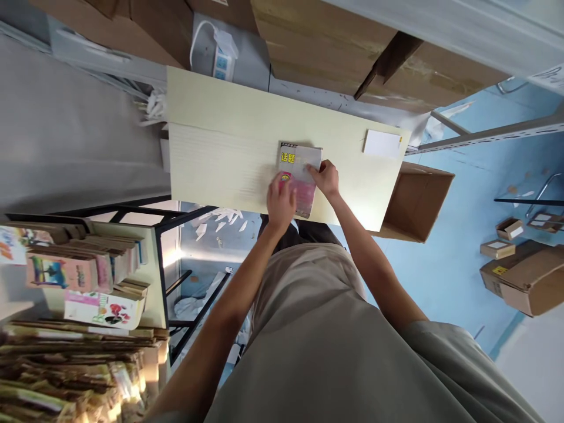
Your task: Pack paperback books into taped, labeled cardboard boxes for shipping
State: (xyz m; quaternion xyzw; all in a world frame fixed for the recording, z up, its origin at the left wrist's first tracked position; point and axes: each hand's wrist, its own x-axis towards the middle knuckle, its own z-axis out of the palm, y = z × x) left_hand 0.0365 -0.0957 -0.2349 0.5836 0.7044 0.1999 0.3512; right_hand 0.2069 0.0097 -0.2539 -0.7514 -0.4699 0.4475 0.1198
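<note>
The book (302,194) is lying face up on the table (211,153), close to its near edge and between the two hands. The left hand (281,202) is resting over the lower left of the cover, fingers bent and loosely spread, apparently steadying the book flat. The right hand (326,178) is meeting the book's right edge, thumb lying over the cover, fingers curling narrowly; whether they are pinching anything cannot be told. The placement is probably giving both hands easy reach. A flat white item (381,143) is lying toward the table's right end; an open carton (416,202) is standing beside that end.
</note>
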